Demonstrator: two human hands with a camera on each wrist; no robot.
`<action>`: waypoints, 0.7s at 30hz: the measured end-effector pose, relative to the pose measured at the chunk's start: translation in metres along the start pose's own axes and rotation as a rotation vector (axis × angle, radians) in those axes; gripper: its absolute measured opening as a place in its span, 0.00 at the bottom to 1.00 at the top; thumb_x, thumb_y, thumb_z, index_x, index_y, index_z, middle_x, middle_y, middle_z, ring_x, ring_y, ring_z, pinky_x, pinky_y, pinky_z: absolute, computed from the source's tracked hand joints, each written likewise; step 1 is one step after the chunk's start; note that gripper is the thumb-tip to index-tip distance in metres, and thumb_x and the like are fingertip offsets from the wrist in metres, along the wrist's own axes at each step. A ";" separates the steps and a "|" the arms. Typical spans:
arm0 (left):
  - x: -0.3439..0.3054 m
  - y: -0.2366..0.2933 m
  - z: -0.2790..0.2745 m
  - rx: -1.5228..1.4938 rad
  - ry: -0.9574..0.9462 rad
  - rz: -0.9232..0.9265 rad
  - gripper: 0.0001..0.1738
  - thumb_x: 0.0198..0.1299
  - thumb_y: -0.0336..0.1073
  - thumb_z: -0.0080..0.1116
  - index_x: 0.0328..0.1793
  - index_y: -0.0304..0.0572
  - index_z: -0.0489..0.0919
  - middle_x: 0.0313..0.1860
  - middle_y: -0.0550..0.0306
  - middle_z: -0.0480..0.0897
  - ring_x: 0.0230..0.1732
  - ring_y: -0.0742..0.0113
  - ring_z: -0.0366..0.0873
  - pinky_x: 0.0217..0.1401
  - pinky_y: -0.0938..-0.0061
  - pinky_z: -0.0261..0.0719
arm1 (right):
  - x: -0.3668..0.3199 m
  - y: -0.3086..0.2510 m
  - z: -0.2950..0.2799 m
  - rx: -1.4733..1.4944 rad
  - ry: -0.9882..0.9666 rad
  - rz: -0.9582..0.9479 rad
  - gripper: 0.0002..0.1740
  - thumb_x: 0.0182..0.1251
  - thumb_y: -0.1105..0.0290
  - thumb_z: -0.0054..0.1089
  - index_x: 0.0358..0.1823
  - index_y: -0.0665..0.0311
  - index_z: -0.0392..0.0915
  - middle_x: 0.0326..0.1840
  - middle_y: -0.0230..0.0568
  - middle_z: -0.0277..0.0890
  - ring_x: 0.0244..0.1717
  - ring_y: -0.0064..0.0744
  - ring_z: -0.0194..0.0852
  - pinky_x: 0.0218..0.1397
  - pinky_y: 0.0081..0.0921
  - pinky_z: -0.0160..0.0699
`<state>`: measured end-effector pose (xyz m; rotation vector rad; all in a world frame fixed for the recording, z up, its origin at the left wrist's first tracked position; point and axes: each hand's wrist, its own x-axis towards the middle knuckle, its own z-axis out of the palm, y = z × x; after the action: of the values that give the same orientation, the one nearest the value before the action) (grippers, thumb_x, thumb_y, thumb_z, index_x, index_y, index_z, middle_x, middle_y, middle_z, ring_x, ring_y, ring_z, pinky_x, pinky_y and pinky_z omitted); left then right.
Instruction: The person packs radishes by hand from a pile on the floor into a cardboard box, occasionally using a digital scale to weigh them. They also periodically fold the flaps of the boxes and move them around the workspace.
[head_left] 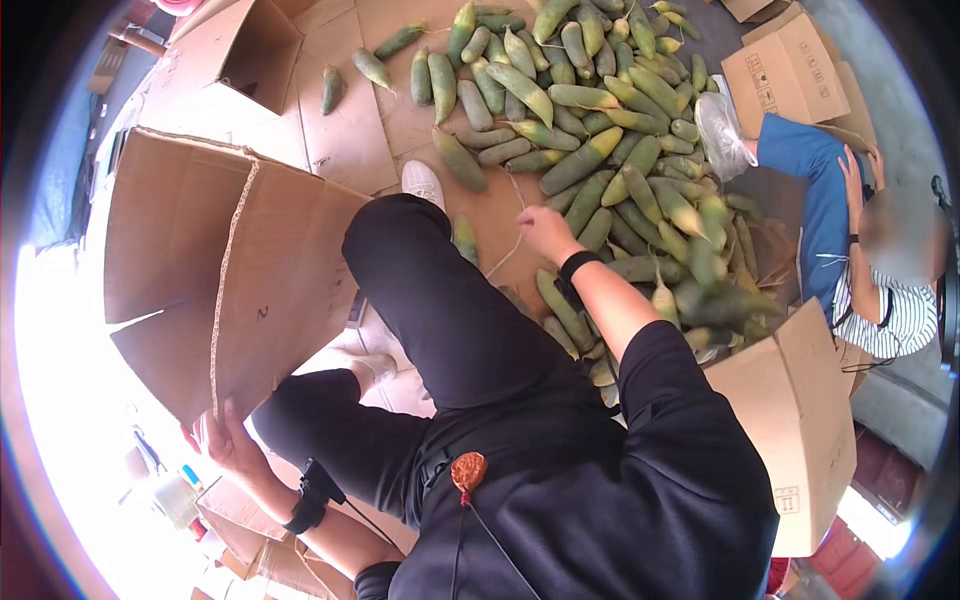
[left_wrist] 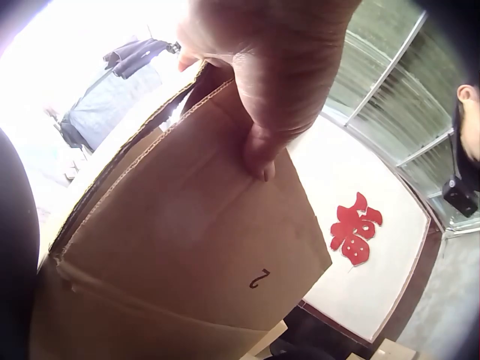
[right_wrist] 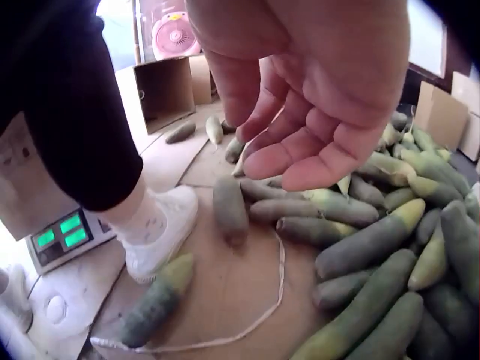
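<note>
A large open cardboard box (head_left: 290, 270) stands at the left of the head view. The left hand (head_left: 232, 450) grips its edge; in the left wrist view the thumb of that hand (left_wrist: 274, 67) lies on the outside of the box wall (left_wrist: 187, 217). The right hand (head_left: 548, 232) hangs over the near side of a pile of green radishes (head_left: 590, 160). In the right wrist view its fingers are loosely bent with nothing between them, and the hand (right_wrist: 307, 97) is above radishes (right_wrist: 367, 240) lying on flattened cardboard.
Another person (head_left: 850, 200) sits at the right beside the pile. An open box (head_left: 790, 410) stands at the lower right. A scale with green digits (right_wrist: 71, 236) is beside a white shoe (right_wrist: 161, 229). A white string (right_wrist: 255, 322) crosses the cardboard near a single radish (right_wrist: 157, 300).
</note>
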<state>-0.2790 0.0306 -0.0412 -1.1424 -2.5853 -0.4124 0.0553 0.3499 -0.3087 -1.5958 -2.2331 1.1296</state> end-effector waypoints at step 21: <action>-0.004 -0.007 0.006 0.009 0.012 -0.015 0.08 0.55 0.32 0.58 0.35 0.32 0.80 0.28 0.52 0.80 0.34 0.61 0.74 0.61 0.63 0.60 | -0.152 0.117 -0.016 -0.749 -0.513 0.368 0.14 0.57 0.70 0.47 0.44 0.56 0.76 0.51 0.42 0.73 0.60 0.43 0.64 0.59 0.43 0.65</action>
<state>-0.2826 0.0261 -0.0488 -1.1143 -2.5846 -0.4091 0.2124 0.2418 -0.3332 -2.2741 -3.0349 0.8890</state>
